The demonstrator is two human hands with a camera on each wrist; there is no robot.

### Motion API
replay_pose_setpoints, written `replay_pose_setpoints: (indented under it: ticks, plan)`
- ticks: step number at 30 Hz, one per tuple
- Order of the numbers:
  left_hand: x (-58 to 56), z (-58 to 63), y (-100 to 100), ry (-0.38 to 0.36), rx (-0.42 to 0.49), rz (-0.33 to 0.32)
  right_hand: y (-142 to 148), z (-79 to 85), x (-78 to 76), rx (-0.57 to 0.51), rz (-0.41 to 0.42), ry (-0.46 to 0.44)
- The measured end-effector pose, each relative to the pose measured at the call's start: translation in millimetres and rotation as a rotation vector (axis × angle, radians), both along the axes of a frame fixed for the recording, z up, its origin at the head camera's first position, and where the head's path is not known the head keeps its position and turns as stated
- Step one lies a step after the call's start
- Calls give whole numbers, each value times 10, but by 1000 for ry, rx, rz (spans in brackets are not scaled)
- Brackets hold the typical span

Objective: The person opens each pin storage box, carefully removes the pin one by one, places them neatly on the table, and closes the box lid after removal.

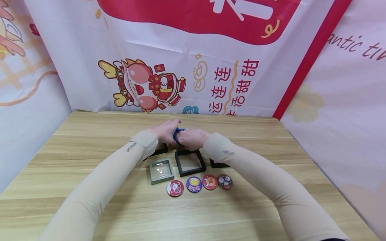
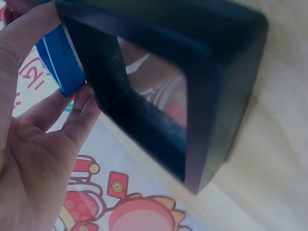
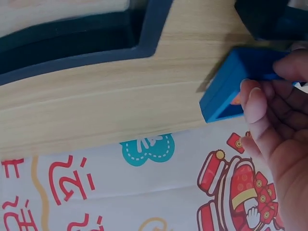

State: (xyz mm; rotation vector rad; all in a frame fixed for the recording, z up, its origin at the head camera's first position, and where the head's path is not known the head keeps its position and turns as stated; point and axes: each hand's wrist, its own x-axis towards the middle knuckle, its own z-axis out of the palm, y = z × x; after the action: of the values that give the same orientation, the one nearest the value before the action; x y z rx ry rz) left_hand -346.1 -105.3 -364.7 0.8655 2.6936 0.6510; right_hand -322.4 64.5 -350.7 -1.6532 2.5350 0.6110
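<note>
A small blue square frame (image 1: 175,135) is between my two hands, beyond the row of black frames. My left hand (image 1: 167,132) holds it, with the thumb on one side and fingertips on the other in the left wrist view. My right hand (image 1: 193,138) has curled fingers at the same blue frame (image 3: 224,91); the thumb reaches into its opening and the index fingertip lies over its edge. A bit of orange shows inside it. Close to the left wrist camera stands a black frame (image 2: 204,115) with clear film across its middle.
Nearer me lie a grey-green frame (image 1: 151,174) and a black frame (image 1: 178,164). Another black frame (image 1: 218,165) is partly under the right sleeve. Several round badges (image 1: 194,184) lie in a row in front. A printed cloth (image 1: 169,43) hangs behind the wooden table (image 1: 135,207).
</note>
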Motion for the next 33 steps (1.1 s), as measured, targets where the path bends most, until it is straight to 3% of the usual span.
replay_pose_setpoints:
  ticks: [9, 15, 33]
  plan:
    - [4, 26, 51, -22, 9, 24, 17, 101, 3, -29, -79, -88]
    - [8, 13, 48, -48, -10, 43, 21, 76, -21, -51, -58, -73]
    - [21, 3, -16, -56, -25, 32, 76, 4, -59, -171, -96, -41]
